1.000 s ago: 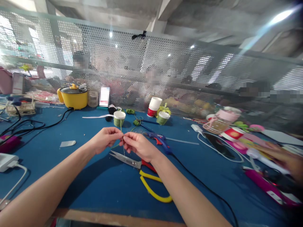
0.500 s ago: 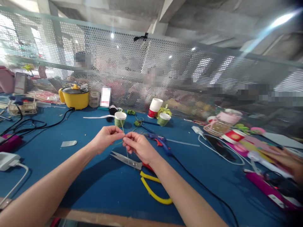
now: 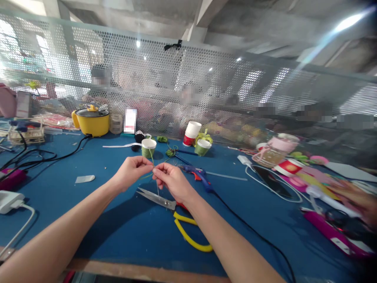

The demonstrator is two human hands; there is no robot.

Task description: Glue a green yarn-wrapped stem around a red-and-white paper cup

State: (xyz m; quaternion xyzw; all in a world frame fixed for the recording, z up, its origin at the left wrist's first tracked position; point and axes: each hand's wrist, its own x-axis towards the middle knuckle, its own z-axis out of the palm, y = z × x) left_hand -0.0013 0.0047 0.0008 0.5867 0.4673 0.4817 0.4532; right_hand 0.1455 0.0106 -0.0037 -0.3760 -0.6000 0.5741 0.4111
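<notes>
Above the middle of the blue table point(image 3: 123, 236), my left hand point(image 3: 132, 171) and my right hand point(image 3: 172, 181) meet at the fingertips. Both are closed in a pinch on a green yarn point(image 3: 152, 156), which runs up toward a green-wrapped paper cup point(image 3: 149, 149) behind them. A thin pale wire or stem point(image 3: 158, 188) hangs down from the pinched fingers; what exactly lies between the fingertips is hidden. Just below lie large scissors point(image 3: 157, 199) with yellow and red handles, blades slightly apart, partly covered by my right forearm.
Right of my hands is a blue glue gun point(image 3: 198, 173) with a black cord. Farther back stand a second green cup point(image 3: 203, 147), stacked paper cups point(image 3: 192, 133) and a yellow pot point(image 3: 92, 121). A phone point(image 3: 272, 181), cables, a purple power strip point(image 3: 332, 235) and another person's blurred hand are at right.
My hands stay together, pinching the same yarn; the right fingers have shifted slightly. The whole view has moved a little, and the other person's hand at right has moved.
</notes>
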